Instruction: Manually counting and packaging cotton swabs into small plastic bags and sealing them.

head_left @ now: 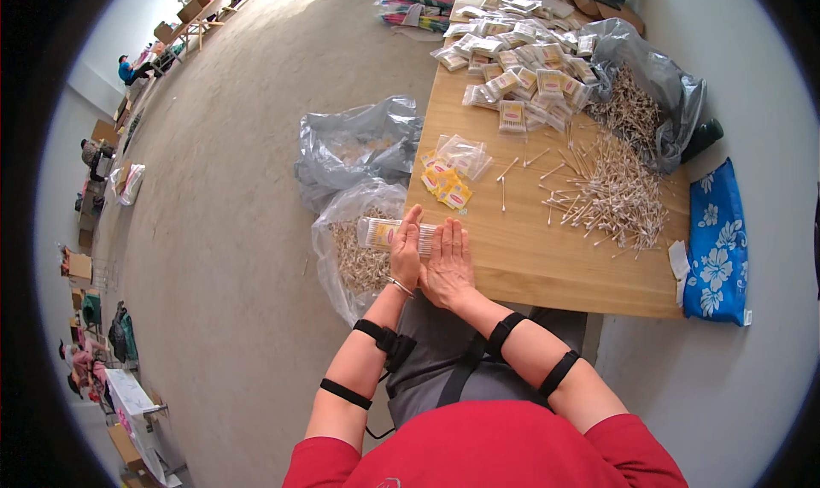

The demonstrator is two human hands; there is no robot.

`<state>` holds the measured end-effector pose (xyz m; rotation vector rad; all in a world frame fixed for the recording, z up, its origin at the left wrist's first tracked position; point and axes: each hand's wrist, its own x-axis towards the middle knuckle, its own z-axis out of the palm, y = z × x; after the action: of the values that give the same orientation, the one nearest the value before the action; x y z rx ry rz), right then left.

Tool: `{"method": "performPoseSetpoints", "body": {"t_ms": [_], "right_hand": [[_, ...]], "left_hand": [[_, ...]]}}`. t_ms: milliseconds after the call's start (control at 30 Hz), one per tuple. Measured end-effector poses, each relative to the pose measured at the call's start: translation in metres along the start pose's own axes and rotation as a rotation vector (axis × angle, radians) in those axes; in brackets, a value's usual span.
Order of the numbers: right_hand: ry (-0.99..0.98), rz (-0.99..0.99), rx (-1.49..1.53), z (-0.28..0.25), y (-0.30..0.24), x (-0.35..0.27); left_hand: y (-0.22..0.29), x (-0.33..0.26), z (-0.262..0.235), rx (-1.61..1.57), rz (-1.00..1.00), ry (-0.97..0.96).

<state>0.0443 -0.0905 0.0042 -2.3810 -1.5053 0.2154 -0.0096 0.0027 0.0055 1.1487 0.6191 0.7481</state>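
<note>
Fingers of our left hand and right hand lie flat, pressing a clear packet of swabs at the bench's left edge. We judge it is being closed; next needs firm sealing.

Red short-sleeved shirt. Grey apron with dark strap. Two black elastic bands on each forearm. Thin silver bangle at left wrist. Hands bare.
</note>
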Motion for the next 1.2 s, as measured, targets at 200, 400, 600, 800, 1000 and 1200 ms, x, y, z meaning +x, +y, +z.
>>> {"method": "performPoseSetpoints", "body": {"t_ms": [200,400,600,800,1000,1200], "right_hand": [[0.011,-0.002,0.035,0.001,0.000,0.001],[-0.056,0.047,0.044,-0.004,0.003,0.001],[-0.092,0.057,0.059,-0.010,-0.009,0.002],[-0.017,0.036,0.054,-0.003,-0.009,0.003],[-0.023,0.028,0.055,0.001,-0.013,0.006],[-0.002,0.036,0.086,0.004,-0.022,0.010]], "left_hand": [[-0.004,0.000,-0.003,0.063,0.051,-0.028],[0.018,0.011,-0.020,0.462,0.146,0.020],[0.005,0.025,-0.092,1.128,0.263,0.286],[-0.014,0.042,-0.100,0.703,-0.018,0.109],[-0.023,0.046,-0.102,0.245,-0.329,0.005],[-0.022,0.043,-0.099,0.184,-0.249,-0.021]]}}
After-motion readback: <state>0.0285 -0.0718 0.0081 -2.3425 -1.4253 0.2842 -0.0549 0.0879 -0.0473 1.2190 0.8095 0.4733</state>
